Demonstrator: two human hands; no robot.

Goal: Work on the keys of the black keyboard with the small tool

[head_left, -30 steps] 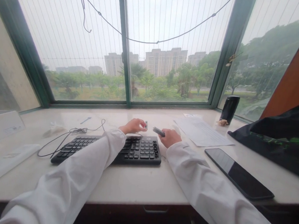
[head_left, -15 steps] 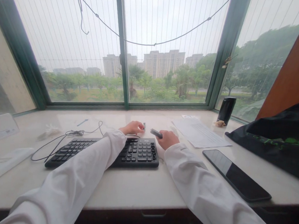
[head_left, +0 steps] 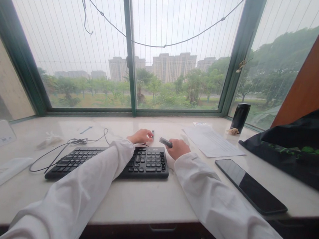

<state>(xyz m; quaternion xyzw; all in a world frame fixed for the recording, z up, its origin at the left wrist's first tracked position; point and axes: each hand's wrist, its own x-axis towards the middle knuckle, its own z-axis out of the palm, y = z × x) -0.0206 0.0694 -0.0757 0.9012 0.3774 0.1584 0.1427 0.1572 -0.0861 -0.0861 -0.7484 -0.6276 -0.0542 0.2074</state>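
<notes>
Behind the number pad of a black keyboard, my left hand rests low over the tabletop. Its thumb and forefinger are curled together beside some tiny dark and pale pieces, too small to name; whether the fingers grip one is unclear. My right hand is closed around a dark brush-like tool, whose grey flat end points left toward those pieces. Along the right edge of the number pad, several key positions look open, without caps. The left forearm's white sleeve covers the middle of the keyboard.
A phone lies on the right, with a printed sheet behind it. A black can stands near the window beside a black bag. The keyboard's cable loops at left, near a crumpled plastic piece.
The view has shifted slightly. Both hands keep nearly the same places, and the brush-like tool stays in my right hand.
</notes>
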